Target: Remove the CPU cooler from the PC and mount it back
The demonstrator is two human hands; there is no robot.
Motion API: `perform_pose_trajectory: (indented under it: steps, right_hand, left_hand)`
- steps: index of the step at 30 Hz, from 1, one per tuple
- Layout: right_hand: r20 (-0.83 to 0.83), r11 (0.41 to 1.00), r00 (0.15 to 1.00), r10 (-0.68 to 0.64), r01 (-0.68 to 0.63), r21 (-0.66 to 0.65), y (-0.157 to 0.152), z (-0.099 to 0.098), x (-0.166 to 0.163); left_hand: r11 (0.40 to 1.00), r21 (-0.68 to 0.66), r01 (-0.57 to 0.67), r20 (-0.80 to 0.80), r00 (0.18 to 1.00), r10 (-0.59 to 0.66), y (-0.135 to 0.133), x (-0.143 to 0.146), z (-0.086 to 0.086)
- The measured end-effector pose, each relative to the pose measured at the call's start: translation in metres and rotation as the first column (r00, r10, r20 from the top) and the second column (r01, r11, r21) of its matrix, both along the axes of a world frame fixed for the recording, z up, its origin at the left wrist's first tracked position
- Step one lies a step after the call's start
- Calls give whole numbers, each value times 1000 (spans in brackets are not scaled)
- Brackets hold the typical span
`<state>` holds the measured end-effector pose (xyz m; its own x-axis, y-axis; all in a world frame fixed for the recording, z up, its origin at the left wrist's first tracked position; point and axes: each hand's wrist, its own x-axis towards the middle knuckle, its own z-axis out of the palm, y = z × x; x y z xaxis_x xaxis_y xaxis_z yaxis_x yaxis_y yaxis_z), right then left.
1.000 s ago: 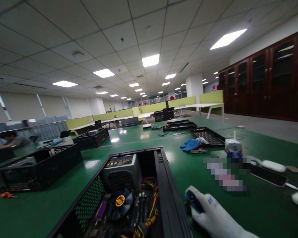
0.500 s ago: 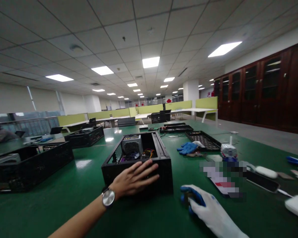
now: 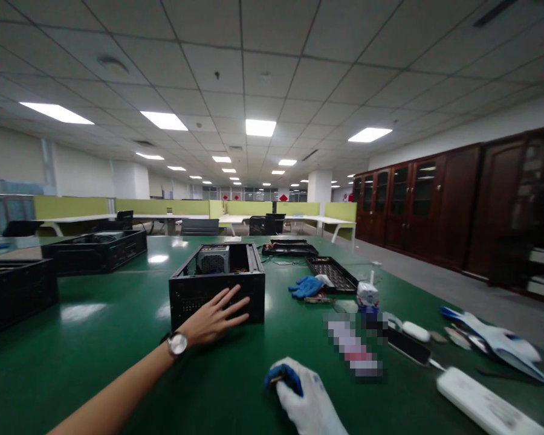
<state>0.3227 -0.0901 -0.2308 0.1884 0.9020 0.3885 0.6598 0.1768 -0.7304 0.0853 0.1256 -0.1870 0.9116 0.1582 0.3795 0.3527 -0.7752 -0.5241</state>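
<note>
An open black computer case (image 3: 217, 290) stands on the green table (image 3: 95, 362), its power supply and cables showing inside. My bare left hand (image 3: 215, 315), a watch on its wrist, lies flat with spread fingers against the near wall of the case. My right hand (image 3: 301, 396) wears a white glove with blue fingertips and rests on the table close in front of me. Its fingers curl over something small and dark that I cannot make out.
A pair of blue gloves (image 3: 306, 286), a black perforated tray (image 3: 330, 273) and a small bottle (image 3: 367, 294) lie right of the case. A phone (image 3: 408, 347) and a white power strip (image 3: 485, 408) sit nearer right. Two more black cases (image 3: 95, 251) stand left.
The case now stands farther from me across the table. My left arm came into view and stretched out with its palm on the case's near wall. My right hand stayed on the table.
</note>
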Motion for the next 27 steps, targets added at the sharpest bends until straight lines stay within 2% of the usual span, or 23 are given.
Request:
perform_pose_trajectory:
  steps: [3, 7, 10, 13, 17, 22, 27]
  right_hand:
    - [-20, 999, 999, 41, -41, -6, 11, 10, -19]
    - [6, 996, 996, 93, -93, 5, 28, 17, -51]
    - [13, 993, 993, 115, -115, -1, 41, 11, -70]
    - [20, 991, 992, 127, -128, 39, 53, 1, -82]
    - [11, 985, 987, 162, -162, 63, 66, -4, -96]
    - [22, 978, 981, 193, -194, 74, 71, 3, -113]
    - [50, 977, 979, 197, -201, 75, 62, 12, -112]
  left_hand:
    - [995, -68, -66, 49, 996, 70, -46, -33, -24]
    - [964, -191, -182, 275, 933, 231, -108, -70, -48]
    - [930, -355, -96, 432, 865, 255, -133, -71, -52]
    - [911, -412, -11, 412, 890, 197, -142, -61, -47]
    - [895, -444, -39, 402, 884, 238, -141, -53, -44]
    - [868, -489, -86, 414, 853, 318, -138, -58, -47]
    - [842, -533, -91, 395, 853, 342, -143, -61, -42]
